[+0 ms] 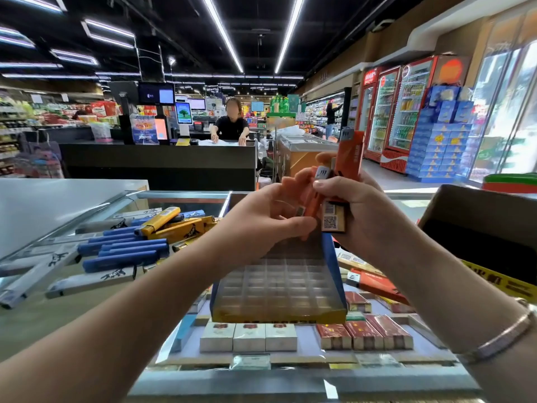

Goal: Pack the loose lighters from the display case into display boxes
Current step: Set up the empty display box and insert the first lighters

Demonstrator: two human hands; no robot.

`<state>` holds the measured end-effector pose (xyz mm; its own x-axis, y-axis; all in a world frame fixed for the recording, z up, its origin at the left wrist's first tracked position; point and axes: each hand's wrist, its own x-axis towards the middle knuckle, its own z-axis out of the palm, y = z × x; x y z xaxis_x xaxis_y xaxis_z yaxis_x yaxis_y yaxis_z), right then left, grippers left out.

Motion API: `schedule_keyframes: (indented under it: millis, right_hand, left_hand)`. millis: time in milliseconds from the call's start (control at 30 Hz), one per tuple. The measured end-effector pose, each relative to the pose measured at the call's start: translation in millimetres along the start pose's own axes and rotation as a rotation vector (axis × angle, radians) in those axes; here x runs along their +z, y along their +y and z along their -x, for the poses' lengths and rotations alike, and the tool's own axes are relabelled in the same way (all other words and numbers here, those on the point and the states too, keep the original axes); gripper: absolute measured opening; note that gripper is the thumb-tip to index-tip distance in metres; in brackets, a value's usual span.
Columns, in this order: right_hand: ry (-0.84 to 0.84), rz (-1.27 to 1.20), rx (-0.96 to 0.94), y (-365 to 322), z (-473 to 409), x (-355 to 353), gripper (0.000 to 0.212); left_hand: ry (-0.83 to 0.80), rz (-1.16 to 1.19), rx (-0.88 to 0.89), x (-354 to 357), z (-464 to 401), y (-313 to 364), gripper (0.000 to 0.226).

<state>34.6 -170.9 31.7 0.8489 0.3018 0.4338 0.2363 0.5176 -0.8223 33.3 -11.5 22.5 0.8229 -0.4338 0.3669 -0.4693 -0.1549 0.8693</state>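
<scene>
Both hands met above the blue-and-yellow cardboard display box (pixel 279 286), its grid slots all empty (barely started). Right hand (pixel 357 210) clutched several orange plastic lighters (pixel 348 158); left hand (pixel 267 216) pinched one. Blue and yellow lighters (pixel 128 251) waited loose.

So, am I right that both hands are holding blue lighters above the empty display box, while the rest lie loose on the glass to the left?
Not quite: the head view shows the left hand and right hand holding orange lighters, not blue ones. They are above the empty display box, and the blue lighters lie loose on the glass to the left.
</scene>
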Motion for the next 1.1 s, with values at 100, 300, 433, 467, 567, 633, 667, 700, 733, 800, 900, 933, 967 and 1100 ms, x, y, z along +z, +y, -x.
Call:
schedule_keyframes:
  millis: [100,300,433,467,567,633,667,700,733,800,900,933,967,1100]
  right_hand:
    - [-0.023,0.084,0.007,2,0,-3,0.041]
    - [0.191,0.657,-0.197,0,-4,-14,0.043]
    - [0.193,0.898,-0.195,9,-6,-25,0.045]
    - [0.174,0.939,-0.171,13,-6,-27,0.043]
    - [0.126,1.094,-0.118,19,-4,-28,0.037]
    - [0.125,1.179,-0.109,20,-4,-29,0.033]
    - [0.132,1.202,-0.111,20,-4,-29,0.032]
    - [0.133,1.218,-0.113,19,-4,-28,0.031]
    - [0.130,1.231,-0.117,19,-4,-28,0.031]
    - [0.118,1.252,-0.131,20,-3,-27,0.030]
    - [0.111,1.279,-0.144,20,-2,-27,0.032]
    - [0.110,1.284,-0.152,20,-2,-28,0.034]
    - [0.110,1.289,-0.158,20,-2,-28,0.035]
    - [0.107,1.284,-0.191,20,-2,-28,0.036]
  left_hand:
    - [-0.013,-0.066,-0.011,-9,-1,-4,0.026]
    - [0.162,-0.442,0.110,-27,-2,-11,0.010]
    - [0.326,-0.500,0.149,-40,-5,-15,0.013]
    - [0.324,-0.526,0.157,-42,-6,-16,0.016]
    - [0.263,-0.635,0.177,-43,-3,-18,0.041]
    - [0.241,-0.697,0.205,-41,-2,-18,0.048]
    - [0.242,-0.712,0.220,-41,-2,-17,0.045]
    - [0.246,-0.709,0.232,-42,-2,-17,0.040]
    - [0.249,-0.696,0.237,-42,-2,-17,0.035]
    - [0.257,-0.678,0.231,-44,-2,-18,0.030]
    - [0.287,-0.686,0.224,-47,-2,-21,0.029]
    - [0.294,-0.678,0.222,-48,-3,-21,0.030]
    - [0.298,-0.659,0.218,-50,-3,-20,0.031]
    - [0.254,-0.602,0.158,-61,-3,-17,0.032]
